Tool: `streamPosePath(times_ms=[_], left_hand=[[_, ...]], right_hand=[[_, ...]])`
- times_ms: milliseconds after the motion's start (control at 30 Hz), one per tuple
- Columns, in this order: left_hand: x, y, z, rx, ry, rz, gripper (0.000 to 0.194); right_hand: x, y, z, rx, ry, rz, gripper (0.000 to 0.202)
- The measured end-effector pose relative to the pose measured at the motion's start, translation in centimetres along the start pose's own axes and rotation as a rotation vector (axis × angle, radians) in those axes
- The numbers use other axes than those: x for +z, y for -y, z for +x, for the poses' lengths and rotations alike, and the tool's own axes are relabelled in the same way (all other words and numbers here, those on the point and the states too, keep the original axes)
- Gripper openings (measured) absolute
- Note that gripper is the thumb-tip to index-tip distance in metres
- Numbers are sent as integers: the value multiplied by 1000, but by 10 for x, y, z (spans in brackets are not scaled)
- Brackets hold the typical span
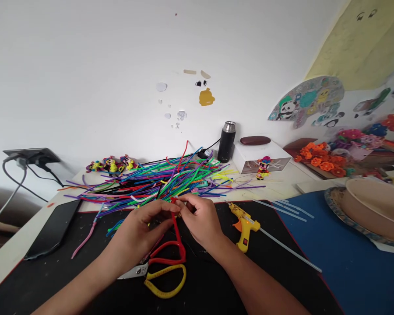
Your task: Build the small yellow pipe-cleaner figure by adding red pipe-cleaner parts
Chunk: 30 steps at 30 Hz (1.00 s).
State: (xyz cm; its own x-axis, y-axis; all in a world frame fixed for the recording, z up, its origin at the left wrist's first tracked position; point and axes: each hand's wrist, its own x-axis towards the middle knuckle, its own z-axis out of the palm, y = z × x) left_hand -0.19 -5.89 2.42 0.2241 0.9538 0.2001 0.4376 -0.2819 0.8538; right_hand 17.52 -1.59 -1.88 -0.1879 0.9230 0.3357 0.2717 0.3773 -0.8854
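Observation:
Both hands meet over the black mat, pinching a red pipe cleaner (pixel 175 225). My left hand (pixel 136 236) closes on it from the left, thumb and forefinger together. From the other side, my right hand (pixel 200 218) grips its upper end with bent fingers, which partly hide that end. The lower part hangs down toward a pair of scissors (pixel 166 280) lying on the mat, with one red and one yellow handle loop. Their blades are partly covered by my left hand. Just beyond my fingers lies a large heap of coloured pipe cleaners (pixel 170 179).
Right of my hands lies a yellow glue gun (pixel 246 225) with a long glue stick, near loose glue sticks (pixel 289 210). A black phone (pixel 54 227) lies left. Behind stand a black flask (pixel 227 142), white box (pixel 259 153) and small figure (pixel 263 168). A bowl (pixel 377 205) sits far right.

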Motion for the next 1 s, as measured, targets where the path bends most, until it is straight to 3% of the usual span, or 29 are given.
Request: streamPosePath(times_ms=[167, 233, 333, 433, 600, 1000], left_hand=[[-10, 8, 1, 401, -120, 494, 24], [-15, 8, 4, 459, -148, 559, 25], [-23, 3, 9, 473, -43, 510, 20], [-28, -2, 16, 394, 38, 431, 15], [-27, -7, 29, 199, 44, 283, 12], [-22, 2, 58, -334, 146, -315, 35]], right_hand=[[1, 0, -1, -20, 13, -57, 19], [1, 0, -2, -34, 15, -78, 18], [3, 0, -5, -78, 35, -105, 15], [4, 0, -6, -116, 48, -130, 14], [8, -3, -7, -153, 6, -240, 24], [8, 1, -9, -274, 34, -192, 23]])
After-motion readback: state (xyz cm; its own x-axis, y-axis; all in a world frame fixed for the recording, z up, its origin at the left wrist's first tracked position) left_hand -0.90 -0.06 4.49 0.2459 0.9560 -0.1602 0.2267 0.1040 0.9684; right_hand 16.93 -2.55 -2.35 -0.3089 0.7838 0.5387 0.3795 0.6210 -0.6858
